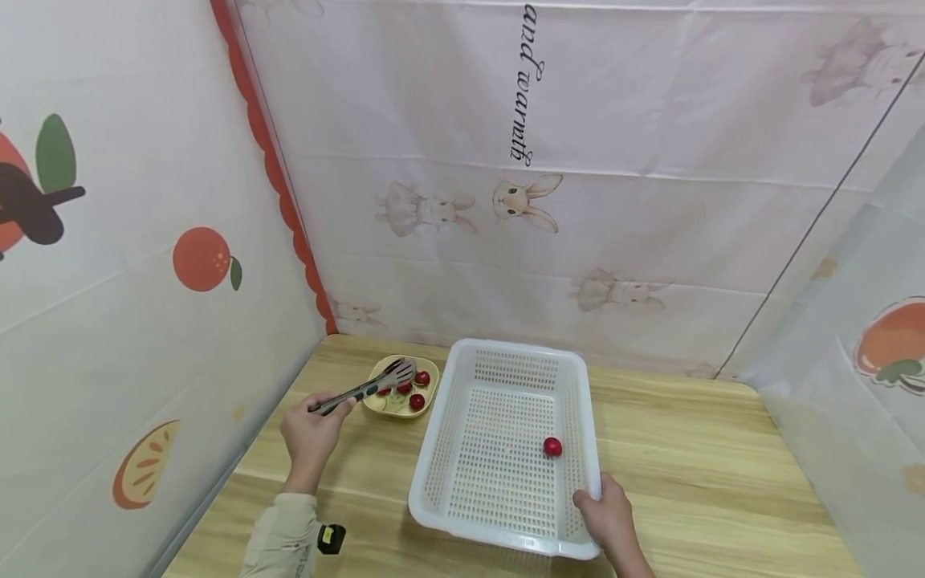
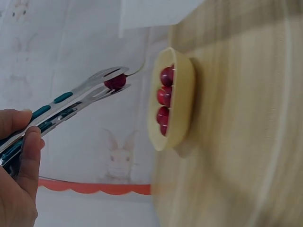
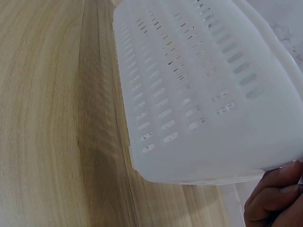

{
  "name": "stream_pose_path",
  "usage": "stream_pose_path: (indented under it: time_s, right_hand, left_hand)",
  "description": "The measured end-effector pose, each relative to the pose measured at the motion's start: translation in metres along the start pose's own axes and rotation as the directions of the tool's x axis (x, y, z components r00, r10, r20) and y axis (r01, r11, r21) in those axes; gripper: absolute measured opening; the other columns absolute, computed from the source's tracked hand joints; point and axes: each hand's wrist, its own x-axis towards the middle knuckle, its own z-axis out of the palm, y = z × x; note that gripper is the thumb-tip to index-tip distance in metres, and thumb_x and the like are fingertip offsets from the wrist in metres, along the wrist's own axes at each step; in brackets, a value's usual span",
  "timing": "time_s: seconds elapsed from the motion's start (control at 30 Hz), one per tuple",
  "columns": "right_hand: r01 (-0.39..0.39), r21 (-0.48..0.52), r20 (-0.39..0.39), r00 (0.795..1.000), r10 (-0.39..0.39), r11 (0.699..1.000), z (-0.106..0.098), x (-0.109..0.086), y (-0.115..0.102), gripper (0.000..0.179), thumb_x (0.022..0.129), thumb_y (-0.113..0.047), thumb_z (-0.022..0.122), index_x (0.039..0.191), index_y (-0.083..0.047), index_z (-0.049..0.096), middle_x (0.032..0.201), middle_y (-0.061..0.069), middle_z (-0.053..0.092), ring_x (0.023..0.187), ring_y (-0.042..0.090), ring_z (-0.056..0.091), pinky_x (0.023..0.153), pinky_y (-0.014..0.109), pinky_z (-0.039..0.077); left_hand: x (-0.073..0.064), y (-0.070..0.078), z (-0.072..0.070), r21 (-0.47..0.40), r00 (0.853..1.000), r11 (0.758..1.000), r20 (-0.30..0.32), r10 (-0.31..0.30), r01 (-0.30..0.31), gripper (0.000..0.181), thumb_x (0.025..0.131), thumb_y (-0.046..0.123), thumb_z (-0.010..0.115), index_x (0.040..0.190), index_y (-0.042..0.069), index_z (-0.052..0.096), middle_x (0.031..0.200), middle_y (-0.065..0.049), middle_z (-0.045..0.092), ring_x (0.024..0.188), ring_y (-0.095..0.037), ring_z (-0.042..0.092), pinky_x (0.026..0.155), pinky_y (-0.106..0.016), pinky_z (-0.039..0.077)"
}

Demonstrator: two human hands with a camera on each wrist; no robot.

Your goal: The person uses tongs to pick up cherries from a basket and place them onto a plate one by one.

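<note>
My left hand grips metal tongs with dark green inserts. In the left wrist view, one dark red cherry with a stem sits pinched between the slotted tong tips, above a small yellow dish. Several red cherries lie in that dish. To its right is a white perforated plastic basket, holding a single cherry toward its right side. My right hand holds the basket's rim near the front right corner, thumb over the edge and fingers curled outside.
Everything is on a light wood-grain table. A pale printed cloth hangs behind it, and another with fruit prints stands along the left. A black device with a yellow label is at my left sleeve.
</note>
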Motion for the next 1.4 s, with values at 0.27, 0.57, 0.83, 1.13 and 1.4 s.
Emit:
stream_pose_path:
  time_s: [0.27, 0.57, 0.83, 1.13, 1.4]
  right_hand:
    - [0.005, -0.006, -0.001, 1.0, -0.005, 1.0, -0.002, 0.0, -0.001, 0.046, 0.081, -0.001, 0.053, 0.123, 0.016, 0.043, 0.104, 0.031, 0.057, 0.085, 0.04, 0.062, 0.062, 0.04, 0.053]
    - [0.006, -0.006, 0.004, 1.0, -0.006, 1.0, -0.003, -0.001, -0.002, 0.047, 0.081, -0.001, 0.054, 0.123, 0.016, 0.042, 0.104, 0.031, 0.056, 0.085, 0.04, 0.062, 0.063, 0.041, 0.053]
    - [0.01, -0.014, 0.007, 1.0, -0.009, 1.0, -0.004, -0.001, -0.003, 0.048, 0.08, -0.002, 0.053, 0.123, 0.015, 0.042, 0.105, 0.031, 0.056, 0.086, 0.041, 0.061, 0.064, 0.042, 0.053]
    - [0.04, -0.033, -0.018, 0.999, -0.041, 0.999, -0.003, -0.004, 0.0, 0.047, 0.079, -0.001, 0.054, 0.121, 0.017, 0.043, 0.102, 0.031, 0.057, 0.084, 0.039, 0.062, 0.065, 0.044, 0.053]
    - [0.025, -0.015, -0.001, 1.0, -0.025, 1.0, -0.002, -0.001, -0.001, 0.049, 0.08, -0.001, 0.053, 0.124, 0.016, 0.041, 0.106, 0.032, 0.055, 0.087, 0.042, 0.061, 0.064, 0.043, 0.053]
  left_hand:
    - [-0.001, -0.028, 0.004, -0.003, 1.0, 1.0, -0.009, -0.028, 0.028, 0.02, 0.07, 0.013, 0.082, 0.083, 0.003, 0.072, 0.077, -0.01, 0.068, 0.06, -0.007, 0.06, 0.051, -0.017, 0.045]
    - [-0.003, -0.046, 0.007, -0.014, 0.999, 0.999, 0.001, -0.042, 0.042, 0.024, 0.069, 0.012, 0.083, 0.085, 0.0, 0.07, 0.079, -0.014, 0.068, 0.061, -0.008, 0.06, 0.051, -0.016, 0.045]
    - [-0.006, -0.044, 0.006, -0.047, 0.997, 0.996, -0.009, -0.076, 0.076, 0.031, 0.067, 0.013, 0.084, 0.092, 0.0, 0.07, 0.087, -0.017, 0.068, 0.063, -0.006, 0.059, 0.052, -0.016, 0.046]
    - [-0.013, -0.039, 0.007, -0.098, 0.995, 0.991, -0.027, -0.099, 0.096, 0.034, 0.069, 0.01, 0.082, 0.096, -0.002, 0.067, 0.091, -0.016, 0.067, 0.067, -0.005, 0.06, 0.056, -0.015, 0.048]
    - [-0.013, -0.02, 0.007, -0.181, 0.992, 0.976, -0.001, -0.125, 0.123, 0.033, 0.07, 0.01, 0.082, 0.096, -0.003, 0.065, 0.09, -0.018, 0.064, 0.066, -0.007, 0.06, 0.055, -0.017, 0.048]
